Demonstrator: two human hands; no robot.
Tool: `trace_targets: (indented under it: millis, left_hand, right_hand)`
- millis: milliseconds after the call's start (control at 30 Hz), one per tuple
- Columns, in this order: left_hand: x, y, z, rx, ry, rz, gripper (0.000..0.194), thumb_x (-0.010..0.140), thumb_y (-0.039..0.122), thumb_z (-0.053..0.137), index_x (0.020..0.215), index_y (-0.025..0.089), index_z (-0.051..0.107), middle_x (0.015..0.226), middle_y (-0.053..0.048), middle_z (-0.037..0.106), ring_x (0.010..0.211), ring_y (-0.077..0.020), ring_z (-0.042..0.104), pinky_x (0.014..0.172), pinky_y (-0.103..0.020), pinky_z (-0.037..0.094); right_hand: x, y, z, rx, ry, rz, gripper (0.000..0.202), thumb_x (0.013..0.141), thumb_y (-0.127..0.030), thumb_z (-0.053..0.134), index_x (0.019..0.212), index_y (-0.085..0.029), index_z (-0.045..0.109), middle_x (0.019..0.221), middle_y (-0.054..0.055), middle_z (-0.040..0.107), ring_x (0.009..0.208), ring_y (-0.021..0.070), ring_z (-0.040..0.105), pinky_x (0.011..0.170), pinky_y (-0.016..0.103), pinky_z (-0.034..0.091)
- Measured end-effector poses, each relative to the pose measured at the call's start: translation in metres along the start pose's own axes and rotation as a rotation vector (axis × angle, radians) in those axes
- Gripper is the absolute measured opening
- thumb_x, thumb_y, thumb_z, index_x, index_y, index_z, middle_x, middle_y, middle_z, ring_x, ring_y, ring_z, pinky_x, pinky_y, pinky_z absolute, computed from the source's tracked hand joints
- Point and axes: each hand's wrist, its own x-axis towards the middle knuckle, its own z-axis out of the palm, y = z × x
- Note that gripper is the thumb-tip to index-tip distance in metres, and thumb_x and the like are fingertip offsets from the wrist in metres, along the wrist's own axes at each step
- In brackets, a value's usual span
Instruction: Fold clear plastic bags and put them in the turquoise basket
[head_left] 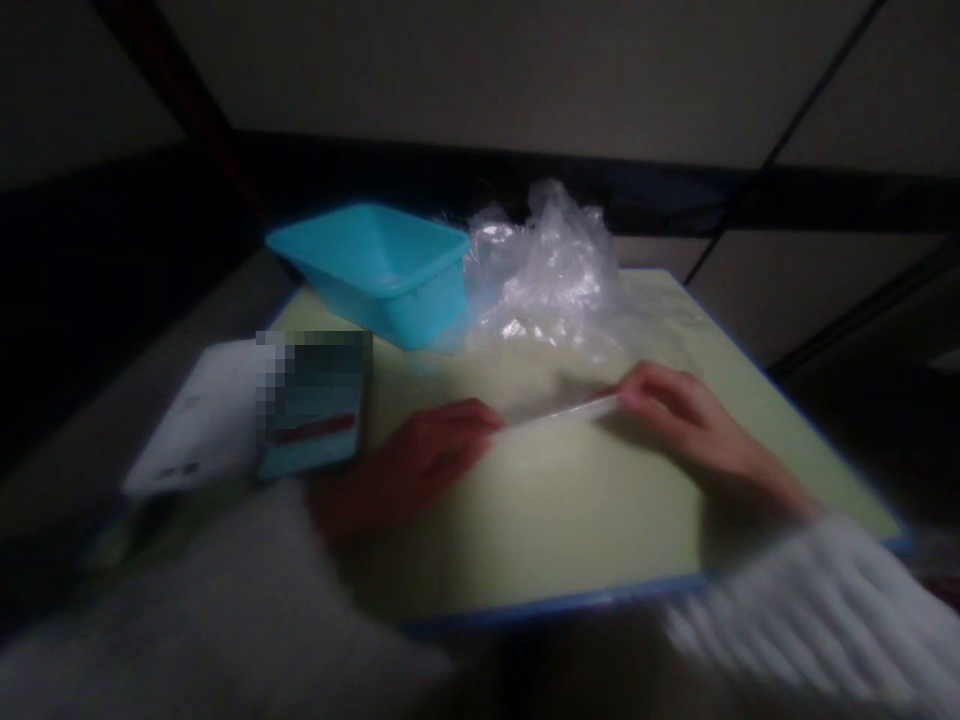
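Between my two hands a thin, straight, whitish strip (559,412) stretches a little above the table; its exact kind is too blurred to tell. The fingers of my left hand (427,455) pinch its left end. At the other end, my right hand (671,405) is closed on the strip with thumb and fingertips. Beyond the hands lies a crumpled heap of clear plastic bags (559,265), apart from both.
A turquoise plastic basket (427,310) stands at the back left of the yellow table (570,530), which has a blue edge. To the left lie a white sheet (202,420) and a dark, partly pixelated flat object (319,400). A wall with dark bands is behind.
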Motion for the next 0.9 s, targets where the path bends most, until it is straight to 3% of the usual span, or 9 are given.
trace_targets:
  millis: [67, 133, 333, 467, 633, 767, 900]
  left_hand:
    - [-0.001, 0.0, 0.001, -0.046, 0.008, -0.068, 0.028, 0.094, 0.035, 0.039, 0.099, 0.02, 0.062, 0.101, -0.007, 0.068, 0.095, -0.0221, 0.062, 0.084, -0.036, 0.049]
    - [0.0, 0.004, 0.001, -0.154, -0.004, -0.161, 0.031, 0.094, 0.038, 0.039, 0.089, 0.02, 0.063, 0.088, -0.005, 0.071, 0.083, -0.0204, 0.065, 0.077, -0.034, 0.051]
    - [0.004, 0.015, 0.001, -0.819, -0.024, -0.473, 0.034, 0.091, 0.046, 0.046, 0.071, 0.019, 0.054, 0.058, -0.002, 0.068, 0.052, -0.0174, 0.065, 0.05, -0.027, 0.051]
    - [0.003, 0.008, 0.006, -1.062, 0.023, -0.589, 0.033, 0.086, 0.05, 0.053, 0.072, 0.02, 0.05, 0.049, 0.003, 0.059, 0.043, -0.0174, 0.063, 0.037, -0.024, 0.046]
    - [0.008, -0.001, 0.012, -0.977, 0.164, -0.784, 0.03, 0.083, 0.047, 0.057, 0.076, 0.019, 0.046, 0.054, 0.005, 0.058, 0.044, -0.0143, 0.063, 0.042, -0.023, 0.05]
    - [0.015, 0.0, 0.009, -0.826, 0.177, -0.812, 0.031, 0.077, 0.044, 0.061, 0.087, 0.02, 0.044, 0.066, 0.004, 0.061, 0.049, -0.0141, 0.064, 0.042, -0.022, 0.048]
    - [0.017, -0.001, 0.007, -0.657, 0.188, -0.813, 0.031, 0.078, 0.033, 0.055, 0.102, 0.021, 0.039, 0.067, 0.006, 0.06, 0.039, -0.0108, 0.056, 0.036, -0.02, 0.042]
  right_hand:
    - [-0.001, 0.001, 0.003, 0.06, 0.037, 0.037, 0.022, 0.092, -0.038, 0.053, 0.081, -0.02, 0.056, 0.071, 0.0, 0.058, 0.063, 0.0127, 0.055, 0.055, 0.023, 0.042]
    - [-0.001, 0.0, 0.006, 0.156, 0.059, 0.08, 0.023, 0.09, -0.041, 0.055, 0.08, -0.02, 0.054, 0.066, -0.002, 0.054, 0.055, 0.0105, 0.05, 0.047, 0.021, 0.038]
    - [0.002, 0.002, 0.012, 0.472, 0.025, 0.182, 0.025, 0.085, -0.044, 0.062, 0.081, -0.022, 0.051, 0.053, -0.006, 0.052, 0.039, 0.0082, 0.047, 0.037, 0.019, 0.034]
    - [0.008, 0.009, 0.013, 0.536, -0.008, 0.271, 0.03, 0.081, -0.047, 0.066, 0.08, -0.022, 0.05, 0.051, -0.007, 0.054, 0.034, 0.0072, 0.045, 0.033, 0.017, 0.031]
    - [0.015, 0.014, 0.019, 0.477, 0.023, 0.325, 0.028, 0.082, -0.044, 0.065, 0.079, -0.02, 0.051, 0.05, -0.006, 0.054, 0.037, 0.0081, 0.048, 0.034, 0.018, 0.034]
    - [0.019, 0.016, 0.022, 0.339, 0.039, 0.344, 0.029, 0.082, -0.045, 0.062, 0.076, -0.018, 0.053, 0.055, -0.002, 0.058, 0.043, 0.0091, 0.051, 0.039, 0.02, 0.039]
    - [0.021, 0.024, 0.022, 0.233, 0.064, 0.352, 0.03, 0.081, -0.045, 0.06, 0.073, -0.017, 0.054, 0.054, -0.002, 0.054, 0.043, 0.0092, 0.049, 0.039, 0.021, 0.037]
